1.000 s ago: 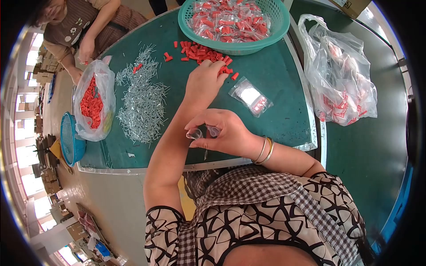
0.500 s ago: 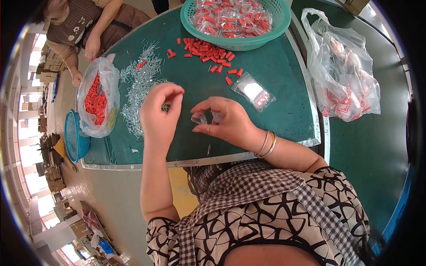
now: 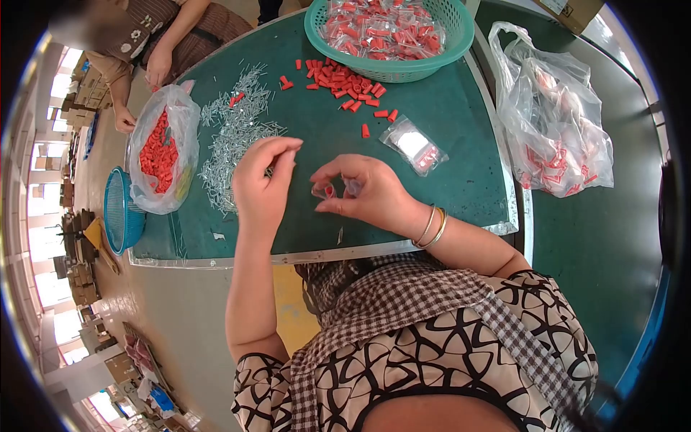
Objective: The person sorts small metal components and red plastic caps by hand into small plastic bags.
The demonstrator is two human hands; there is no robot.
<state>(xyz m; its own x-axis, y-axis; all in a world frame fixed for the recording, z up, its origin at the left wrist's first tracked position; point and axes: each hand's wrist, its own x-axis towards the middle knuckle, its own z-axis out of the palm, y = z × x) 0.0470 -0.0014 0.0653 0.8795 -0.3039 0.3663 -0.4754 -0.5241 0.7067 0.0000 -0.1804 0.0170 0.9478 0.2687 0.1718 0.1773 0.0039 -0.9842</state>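
My left hand [image 3: 263, 180] is closed in a pinch over the table, beside the pile of silver pins [image 3: 234, 137]; whether anything small sits between its fingertips I cannot make out. Facing it, my right hand [image 3: 374, 193] grips a small clear bag [image 3: 320, 189], and a red piece [image 3: 330, 191] shows inside. Beyond the hands lie loose red sleeves [image 3: 345, 81]. A flat clear packet [image 3: 414, 146] with a white card and red bits rests behind my right hand.
A green basket [image 3: 461, 36] of packed bags stands at the back. On the left are an open bag of red pieces [image 3: 188, 119] and a blue basket [image 3: 122, 216]. A co-worker's hands [image 3: 158, 68] are at upper left. White plastic bags [image 3: 568, 108] lie right of the metal table edge [image 3: 509, 209].
The red piece at my left fingertips no longer shows there, and red now shows inside the bag in my right hand. One red sleeve near the packet has shifted. The view has moved slightly.
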